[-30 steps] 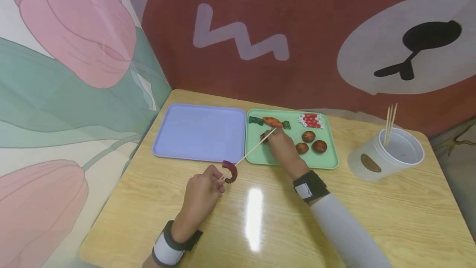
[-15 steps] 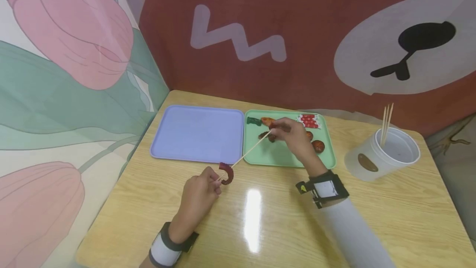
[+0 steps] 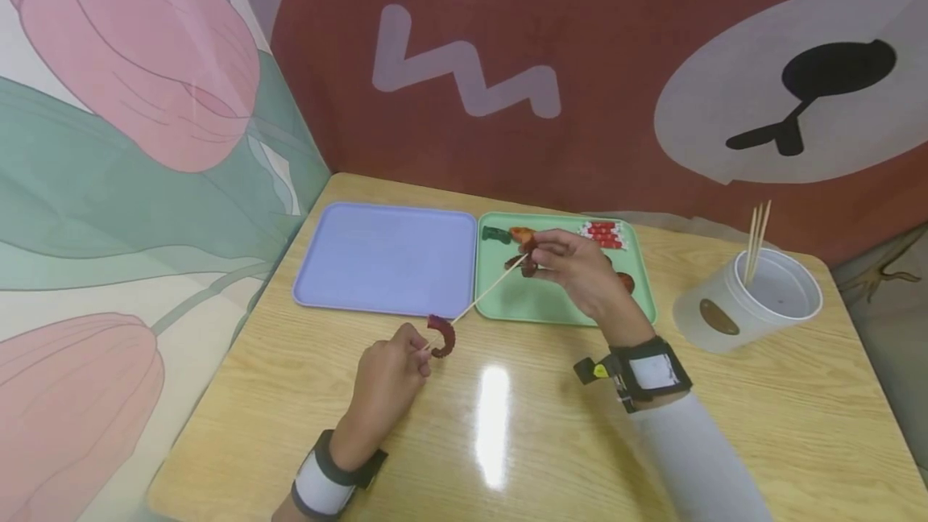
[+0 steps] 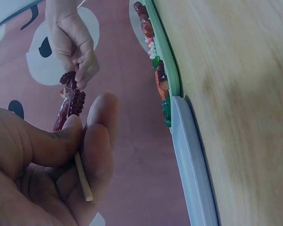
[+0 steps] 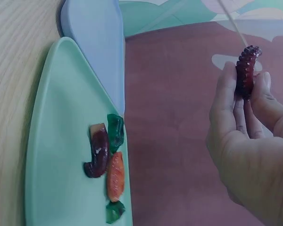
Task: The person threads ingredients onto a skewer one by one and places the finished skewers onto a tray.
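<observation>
My left hand (image 3: 391, 369) pinches a thin wooden skewer (image 3: 484, 294) close to its near end. A dark red, curled toy octopus tentacle (image 3: 446, 337) is threaded on the skewer just past those fingers. Over the green tray (image 3: 500, 300), my right hand (image 3: 580, 271) holds a second tentacle (image 5: 245, 77) between thumb and fingers. The skewer's far end meets this second tentacle in the right wrist view; whether it pierces it I cannot tell. On the tray below lie a brown-purple piece (image 5: 100, 153), an orange piece (image 5: 115, 176) and green pieces (image 5: 115, 133).
Left of the green tray is a lilac tray (image 3: 384, 260). Red-and-white pieces (image 3: 604, 235) and a partly hidden brown mushroom (image 3: 625, 283) sit on the green tray. A white bucket (image 3: 714, 312) at the right holds skewers (image 3: 756, 244). A painted wall (image 3: 464, 151) rises behind the table.
My right hand has lifted from the green tray with a tentacle and turned, bringing it to the skewer's far end. My left hand stays nearly still with the skewer.
</observation>
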Demonstrator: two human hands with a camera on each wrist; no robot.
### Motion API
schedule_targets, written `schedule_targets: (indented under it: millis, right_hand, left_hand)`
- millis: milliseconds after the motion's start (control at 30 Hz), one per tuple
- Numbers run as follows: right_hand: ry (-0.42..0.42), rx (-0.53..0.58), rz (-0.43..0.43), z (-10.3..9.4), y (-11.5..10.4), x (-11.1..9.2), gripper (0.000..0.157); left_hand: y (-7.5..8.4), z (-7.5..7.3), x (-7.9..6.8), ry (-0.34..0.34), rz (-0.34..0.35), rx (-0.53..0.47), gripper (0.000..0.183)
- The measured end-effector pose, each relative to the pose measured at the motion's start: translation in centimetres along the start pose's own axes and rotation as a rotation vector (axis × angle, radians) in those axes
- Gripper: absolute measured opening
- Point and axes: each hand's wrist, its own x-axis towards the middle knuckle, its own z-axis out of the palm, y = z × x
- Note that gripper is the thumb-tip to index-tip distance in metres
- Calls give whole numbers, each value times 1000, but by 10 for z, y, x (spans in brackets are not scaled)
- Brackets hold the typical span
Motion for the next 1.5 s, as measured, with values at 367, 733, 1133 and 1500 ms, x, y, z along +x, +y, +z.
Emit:
schedule_targets:
  millis: [367, 733, 1133, 1500]
  right_hand:
    - [-14, -76, -11, 9, -2, -6, 28]
    - [-3, -156, 0, 21, -10, -15, 28]
    - [51, -226, 58, 26, -20, -27, 25]
    - [-9, -299, 47, 35, -19, -33, 17]
  left_hand:
    - [-2, 1, -3, 11, -12, 15, 17]
    - [2, 1, -3, 90, 22, 50, 16]
    - [7, -4, 4, 96, 33, 32, 18]
    - [10, -5, 7, 44, 20, -67, 21]
